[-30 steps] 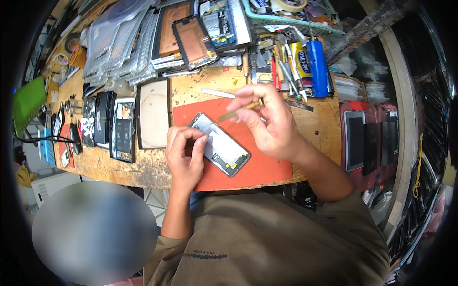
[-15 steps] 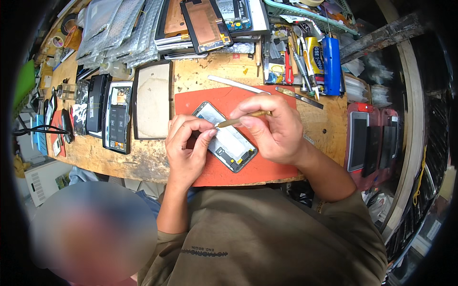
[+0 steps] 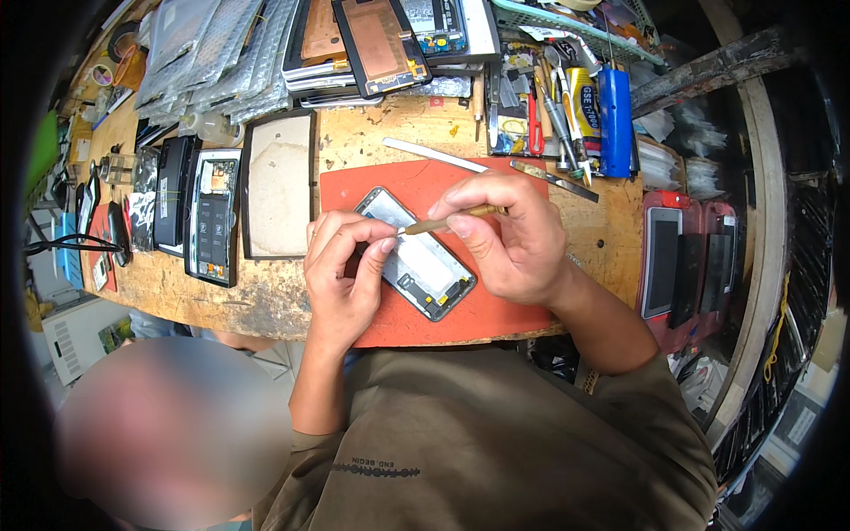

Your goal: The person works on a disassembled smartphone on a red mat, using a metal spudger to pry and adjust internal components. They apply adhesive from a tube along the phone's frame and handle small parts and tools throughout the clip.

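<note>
A phone frame [image 3: 431, 273], grey inside with a dark rim, lies slantwise on an orange-red mat [image 3: 390, 327]. Above it my right hand [image 3: 509, 234] grips a slim brass-coloured pen-shaped tool [image 3: 427, 227] between thumb and fingers, its tip pointing left. My left hand [image 3: 350, 274] hovers over the frame's left edge, thumb and forefinger pinched together right by that tip. Whatever lies in this pinch is too small to make out. Beyond the frame, a silver flat bar [image 3: 434, 154] and a dark-bladed hand tool [image 3: 553, 180] rest across the mat's far edge.
Left of the mat lie a shallow cream-lined tray [image 3: 279, 186] and an opened phone [image 3: 214, 217]. Bubble-wrap sleeves [image 3: 221, 62] and stacked phone parts [image 3: 381, 49] fill the back. Hand tools stand beside a blue case [image 3: 614, 124] at back right. A person [image 3: 173, 434] is close by at lower left.
The view has shifted very slightly. Both hands and the pen-shaped tool keep nearly the same pose over the phone frame. The person at lower left has moved a little.
</note>
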`<move>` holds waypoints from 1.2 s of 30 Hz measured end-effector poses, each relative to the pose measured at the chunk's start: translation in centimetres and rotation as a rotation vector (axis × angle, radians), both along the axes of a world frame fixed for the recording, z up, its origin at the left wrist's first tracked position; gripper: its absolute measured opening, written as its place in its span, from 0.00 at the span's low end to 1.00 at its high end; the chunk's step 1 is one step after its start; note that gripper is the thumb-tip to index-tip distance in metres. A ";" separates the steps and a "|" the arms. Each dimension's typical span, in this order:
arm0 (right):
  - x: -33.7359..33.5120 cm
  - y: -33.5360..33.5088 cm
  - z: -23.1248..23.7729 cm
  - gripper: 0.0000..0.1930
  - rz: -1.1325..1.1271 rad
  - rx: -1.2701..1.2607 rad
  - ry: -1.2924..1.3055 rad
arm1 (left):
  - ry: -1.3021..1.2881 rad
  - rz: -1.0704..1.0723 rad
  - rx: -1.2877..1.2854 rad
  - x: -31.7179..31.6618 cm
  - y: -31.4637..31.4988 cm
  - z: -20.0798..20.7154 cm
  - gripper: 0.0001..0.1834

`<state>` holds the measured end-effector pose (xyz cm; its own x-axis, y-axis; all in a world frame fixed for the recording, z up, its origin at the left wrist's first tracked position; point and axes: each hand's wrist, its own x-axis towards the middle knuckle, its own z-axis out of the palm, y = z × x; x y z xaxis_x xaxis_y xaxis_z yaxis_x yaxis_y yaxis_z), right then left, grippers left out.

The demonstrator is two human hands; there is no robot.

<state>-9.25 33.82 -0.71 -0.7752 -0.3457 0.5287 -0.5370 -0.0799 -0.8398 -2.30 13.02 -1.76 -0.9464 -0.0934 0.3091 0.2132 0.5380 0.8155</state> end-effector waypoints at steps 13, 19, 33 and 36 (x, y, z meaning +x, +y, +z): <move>-0.2 1.4 3.6 0.17 0.104 0.314 0.367 | 0.076 -0.165 -0.235 -0.2 0.5 1.3 0.08; 2.3 4.1 6.8 0.16 0.100 0.568 0.249 | -0.112 -0.418 -0.041 1.6 2.3 2.4 0.35; 3.6 4.6 7.0 0.14 0.131 0.760 0.321 | -0.153 -0.490 -0.018 1.9 3.5 1.8 0.44; 4.2 4.5 8.1 0.12 0.052 0.962 0.341 | -0.105 -0.426 0.041 1.9 3.7 1.4 0.43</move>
